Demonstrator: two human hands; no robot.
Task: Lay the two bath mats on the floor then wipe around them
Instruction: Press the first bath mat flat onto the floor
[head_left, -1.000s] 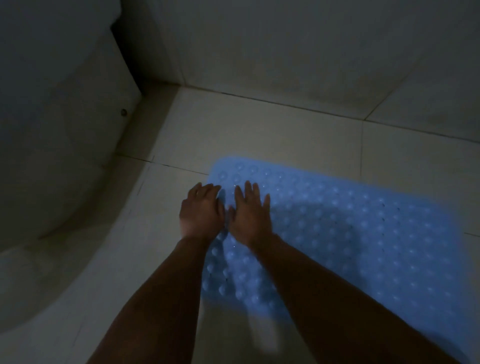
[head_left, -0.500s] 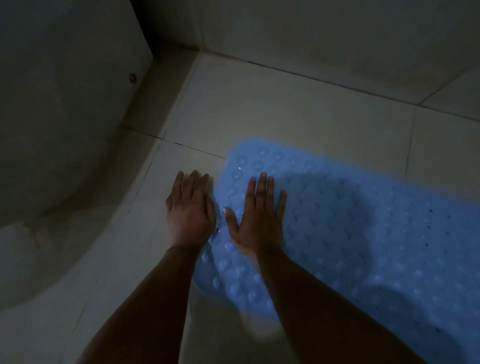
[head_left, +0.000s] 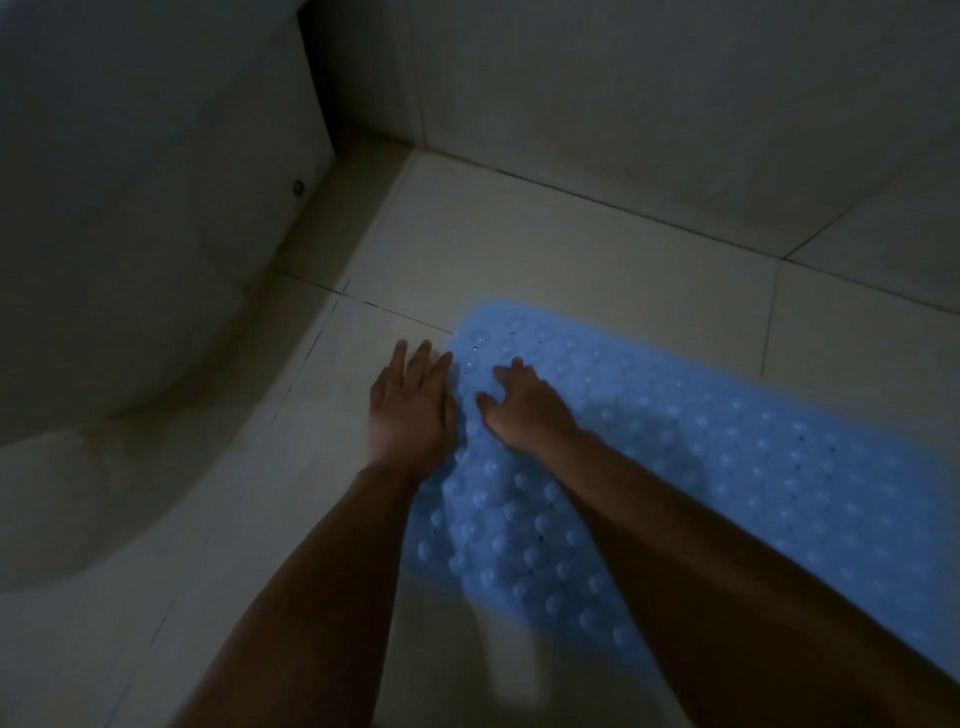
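Blue nubbed mat (head_left: 727, 457) on tiles | left hand (head_left: 410, 410) flat | right hand (head_left: 530, 410) fingers bent, pressing

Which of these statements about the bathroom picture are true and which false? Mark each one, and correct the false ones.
1. The bath mat is blue. True.
2. The right hand rests on the mat. True.
3. Two mats lie on the floor. False: only one mat shows.
4. The left hand grips a cloth. False: it lies flat with fingers straight, at the mat's left edge, holding nothing.
5. The mat is rolled up. False: it lies spread out on the tiles.
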